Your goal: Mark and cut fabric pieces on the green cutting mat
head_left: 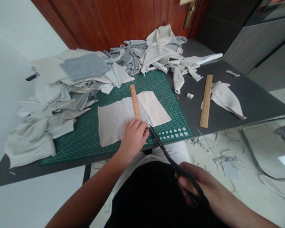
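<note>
A pale grey fabric piece (114, 115) lies on the green cutting mat (85, 126), with a cream section (154, 107) at its right side. Across it runs a wooden ruler (135, 103). My left hand (134, 134) lies over the ruler's near end with its fingers curled at the fabric's front edge; its fingertips are partly hidden. In my right hand (192, 180) are black scissors (167, 155), held by the handles. Their tips reach the fabric's front edge, right beside my left fingers, and the blades look nearly closed.
Fabric pieces are heaped at the left (38, 129), with a blue-grey cloth (85, 66) on top. More scraps (156, 52) pile up at the back by the wooden door (123, 19). Right of the mat lie a second ruler (206, 101) and a cloth scrap (226, 98). Offcuts litter the floor.
</note>
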Demonstrator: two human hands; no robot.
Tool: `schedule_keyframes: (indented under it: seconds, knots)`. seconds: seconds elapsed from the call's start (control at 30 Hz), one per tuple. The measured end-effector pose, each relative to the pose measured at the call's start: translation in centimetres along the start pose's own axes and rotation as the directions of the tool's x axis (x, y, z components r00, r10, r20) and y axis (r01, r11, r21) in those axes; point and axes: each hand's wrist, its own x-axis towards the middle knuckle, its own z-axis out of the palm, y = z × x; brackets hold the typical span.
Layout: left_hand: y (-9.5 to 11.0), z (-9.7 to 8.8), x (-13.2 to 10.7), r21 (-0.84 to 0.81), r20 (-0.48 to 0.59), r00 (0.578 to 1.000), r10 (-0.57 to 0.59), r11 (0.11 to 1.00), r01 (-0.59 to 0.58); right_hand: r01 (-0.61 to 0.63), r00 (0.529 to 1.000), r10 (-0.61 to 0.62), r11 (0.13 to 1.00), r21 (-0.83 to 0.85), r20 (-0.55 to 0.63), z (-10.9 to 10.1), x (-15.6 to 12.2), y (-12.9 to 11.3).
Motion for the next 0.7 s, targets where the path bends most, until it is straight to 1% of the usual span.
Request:
schedule_keyframes:
  seconds: [0.2, 0.37, 0.53, 0.7]
  knots:
    - [-0.04, 0.16, -0.04, -0.064, -0.019, 1.0, -0.017, 0.998, 0.016, 0.0, 1.0, 0.001, 0.999, 0.041, -0.025, 0.61, 0.46, -0.24]
    - [0.01, 0.13, -0.08, -0.117, -0.058, 0.997, -0.041, 0.993, 0.034, -0.001, 1.0, 0.003, 0.998, 0.069, -0.027, 0.79, 0.43, 0.13]
    - [-0.02, 0.2, -0.16, -0.12, -0.059, 0.998, -0.02, 0.993, 0.013, -0.014, 1.0, 0.016, 0.996, 0.086, -0.018, 0.96, 0.51, 0.18]
    - [-0.16, 0.38, -0.19, -0.126, -0.051, 0.999, -0.012, 0.992, 0.005, -0.003, 1.0, 0.003, 0.998, 0.061, -0.001, 1.08, 0.65, -0.28]
